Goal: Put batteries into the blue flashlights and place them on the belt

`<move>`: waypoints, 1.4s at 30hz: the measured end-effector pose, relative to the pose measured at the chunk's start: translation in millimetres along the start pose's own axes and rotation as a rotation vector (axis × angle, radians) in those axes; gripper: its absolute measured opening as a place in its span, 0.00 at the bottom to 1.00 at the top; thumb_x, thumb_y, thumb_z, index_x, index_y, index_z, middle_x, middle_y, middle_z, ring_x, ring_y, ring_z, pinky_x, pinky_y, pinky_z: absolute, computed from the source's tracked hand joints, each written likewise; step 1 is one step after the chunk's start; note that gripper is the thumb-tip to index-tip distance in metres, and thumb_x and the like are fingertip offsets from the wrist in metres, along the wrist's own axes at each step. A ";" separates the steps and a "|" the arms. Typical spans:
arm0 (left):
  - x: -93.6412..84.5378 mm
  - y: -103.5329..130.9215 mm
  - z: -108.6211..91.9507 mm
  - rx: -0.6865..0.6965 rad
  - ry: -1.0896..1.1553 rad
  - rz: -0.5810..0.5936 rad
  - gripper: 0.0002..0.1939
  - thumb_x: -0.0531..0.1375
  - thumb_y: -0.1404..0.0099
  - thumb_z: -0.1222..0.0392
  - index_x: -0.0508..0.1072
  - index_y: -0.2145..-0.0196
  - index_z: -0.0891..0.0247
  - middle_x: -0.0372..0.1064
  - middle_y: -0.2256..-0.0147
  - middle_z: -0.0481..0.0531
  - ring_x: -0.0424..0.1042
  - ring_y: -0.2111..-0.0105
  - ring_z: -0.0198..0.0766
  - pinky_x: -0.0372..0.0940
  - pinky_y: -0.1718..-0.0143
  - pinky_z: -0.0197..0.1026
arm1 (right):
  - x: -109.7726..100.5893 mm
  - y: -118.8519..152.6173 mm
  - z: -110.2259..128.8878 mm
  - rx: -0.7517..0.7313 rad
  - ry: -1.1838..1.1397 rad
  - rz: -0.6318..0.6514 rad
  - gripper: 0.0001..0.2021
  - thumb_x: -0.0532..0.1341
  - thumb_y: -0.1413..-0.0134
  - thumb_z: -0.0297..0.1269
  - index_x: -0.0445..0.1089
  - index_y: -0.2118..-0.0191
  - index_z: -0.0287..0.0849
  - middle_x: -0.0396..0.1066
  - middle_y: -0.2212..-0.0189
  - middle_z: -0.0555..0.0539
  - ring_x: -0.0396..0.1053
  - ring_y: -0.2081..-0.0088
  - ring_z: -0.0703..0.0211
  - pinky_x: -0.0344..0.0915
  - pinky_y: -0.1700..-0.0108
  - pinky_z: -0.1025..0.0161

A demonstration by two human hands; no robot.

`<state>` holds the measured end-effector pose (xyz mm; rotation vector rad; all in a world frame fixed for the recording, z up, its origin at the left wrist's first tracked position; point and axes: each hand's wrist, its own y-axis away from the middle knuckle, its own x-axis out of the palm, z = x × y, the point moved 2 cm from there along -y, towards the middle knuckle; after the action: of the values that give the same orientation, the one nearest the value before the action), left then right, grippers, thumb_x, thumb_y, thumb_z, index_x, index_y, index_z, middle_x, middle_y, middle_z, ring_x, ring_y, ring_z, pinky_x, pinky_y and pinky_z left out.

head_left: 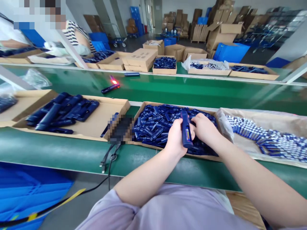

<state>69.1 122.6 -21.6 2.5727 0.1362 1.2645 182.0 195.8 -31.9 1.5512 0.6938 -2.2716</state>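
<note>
My left hand is wrapped around a dark blue tube-shaped device, held nearly upright over a box of small dark blue plastic covers. An opening in the device's side shows a battery inside. Just right of it, my right hand has its fingers curled together close to the device; what they hold, if anything, is hidden. A lined box of loose batteries stands to the right. Several similar blue devices lie piled in a cardboard tray on the left.
Beyond the boxes runs a green conveyor belt, where one device glows red at its end. A dark object with cables sits between the trays. Across the belt are more boxes and a person in a striped top.
</note>
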 end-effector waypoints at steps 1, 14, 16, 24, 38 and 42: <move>0.2 -0.9 -1.0 -0.003 -0.009 0.011 0.13 0.50 0.32 0.53 0.67 0.60 0.65 0.61 0.81 0.47 0.58 0.85 0.31 0.51 0.83 0.32 | 5.9 -7.3 3.7 -0.022 -0.010 0.007 0.13 0.54 0.42 0.32 0.72 0.74 0.39 0.69 0.71 0.42 0.68 0.67 0.56 0.66 0.62 0.61; -15.6 -2.7 -6.1 -0.144 0.000 0.060 0.13 0.52 0.31 0.55 0.70 0.59 0.67 0.63 0.74 0.48 0.62 0.81 0.28 0.55 0.81 0.30 | -29.4 21.6 -33.1 0.037 -0.242 -0.232 0.16 0.57 0.40 0.43 0.76 0.53 0.44 0.75 0.56 0.44 0.72 0.54 0.50 0.68 0.50 0.50; -14.5 -0.3 -1.7 -0.190 0.000 0.076 0.11 0.54 0.32 0.55 0.70 0.63 0.67 0.64 0.72 0.50 0.63 0.79 0.28 0.58 0.80 0.30 | -40.9 38.5 -34.0 0.153 -0.390 -0.181 0.16 0.60 0.42 0.46 0.76 0.53 0.45 0.76 0.60 0.45 0.73 0.62 0.53 0.71 0.59 0.54; -13.4 9.7 23.7 -0.351 -0.087 0.110 0.10 0.56 0.31 0.55 0.73 0.60 0.63 0.68 0.70 0.51 0.69 0.74 0.32 0.71 0.73 0.37 | -64.5 71.4 6.4 -0.052 -0.440 -0.022 0.09 0.59 0.39 0.41 0.77 0.58 0.50 0.74 0.58 0.49 0.72 0.55 0.58 0.70 0.54 0.63; -10.5 9.9 30.3 -0.276 -0.030 0.153 0.13 0.63 0.37 0.51 0.71 0.67 0.65 0.67 0.72 0.49 0.67 0.76 0.29 0.65 0.76 0.31 | -60.4 74.9 32.9 -0.195 -0.291 0.013 0.07 0.58 0.38 0.31 0.73 0.58 0.45 0.75 0.58 0.51 0.73 0.57 0.64 0.69 0.54 0.67; -10.0 10.0 32.1 -0.161 -0.047 0.141 0.12 0.62 0.37 0.52 0.73 0.64 0.64 0.68 0.70 0.49 0.68 0.75 0.30 0.63 0.77 0.31 | -57.0 76.8 38.7 -0.157 -0.242 -0.050 0.07 0.59 0.38 0.30 0.73 0.57 0.43 0.75 0.59 0.51 0.73 0.57 0.64 0.70 0.54 0.66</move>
<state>87.9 104.5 -45.1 2.5075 -0.1529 1.2074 211.3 109.2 15.7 1.1764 0.8265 -2.3264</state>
